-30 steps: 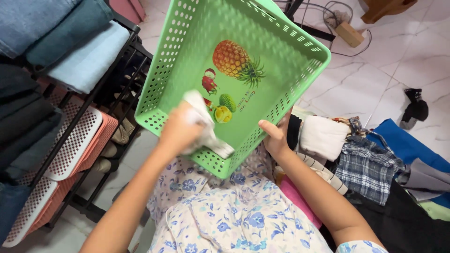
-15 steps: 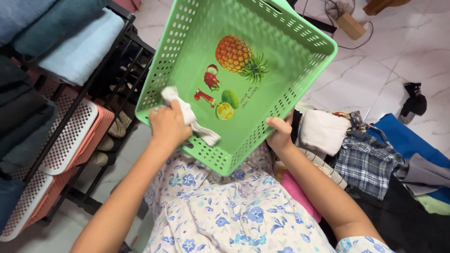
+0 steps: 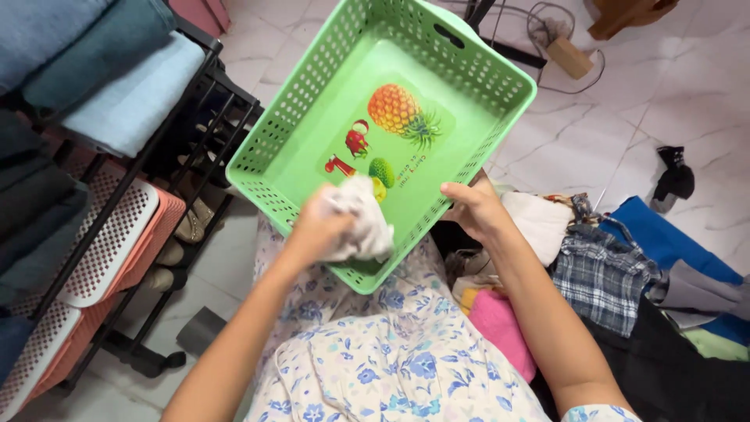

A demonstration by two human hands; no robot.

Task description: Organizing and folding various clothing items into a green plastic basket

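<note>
A light green perforated plastic basket (image 3: 312,86) with fruit pictures printed on its bottom is tilted above my lap. My right hand (image 3: 475,209) grips its right rim near the front corner. A crumpled white cloth (image 3: 361,223) is bunched in my left hand (image 3: 316,228), pressed against the basket's inner bottom close to the front wall. The cloth covers part of the fruit print.
A black metal rack (image 3: 133,184) on the left holds folded blue and grey towels, pink and white baskets and shoes. A pile of clothes (image 3: 609,270), including a plaid shirt, lies on the right. Cables and a small box (image 3: 569,56) rest on the marble floor behind.
My left hand has slid the cloth from the basket's left front corner to the middle front. The basket has dropped lower and tilted flatter, and my right hand shifted along its rim.
</note>
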